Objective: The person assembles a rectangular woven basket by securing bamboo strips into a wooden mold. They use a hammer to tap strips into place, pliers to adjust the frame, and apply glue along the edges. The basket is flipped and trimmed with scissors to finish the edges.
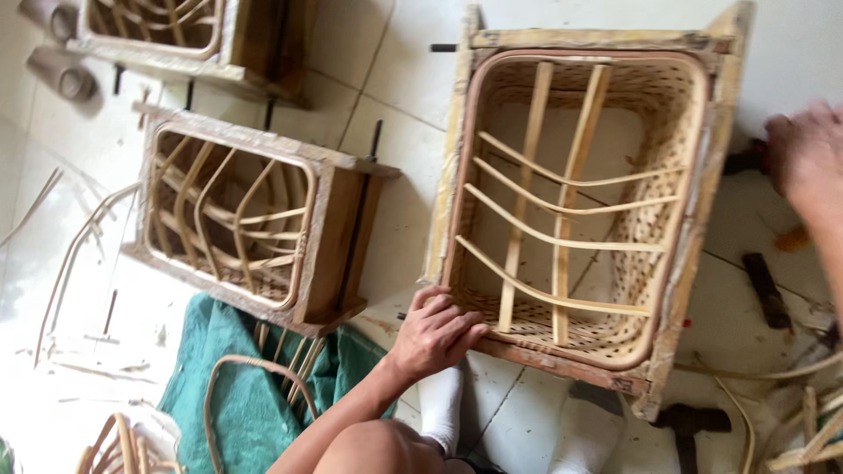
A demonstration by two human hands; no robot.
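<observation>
A woven rattan basket point(571, 202) sits inside a wooden mould frame point(702, 219) on the tiled floor, with several bent cane ribs crossing its open top. My left hand point(435, 333) lies on the frame's near left corner, its fingers curled over the rim. At the picture's right edge, beside the frame's right side, my right hand point(803, 154) is blurred and touches a dark tool point(746, 162). Whether it grips that tool is unclear. My feet in white socks point(439, 404) rest just below the frame.
A second wooden frame point(338, 237) holding cane ribs stands to the left, and a third point(167, 35) at the top left. A green cloth point(237, 377) with cane loops lies below. A hammer point(689, 421), a dark tool point(764, 290) and loose cane strips point(808, 430) lie at the right.
</observation>
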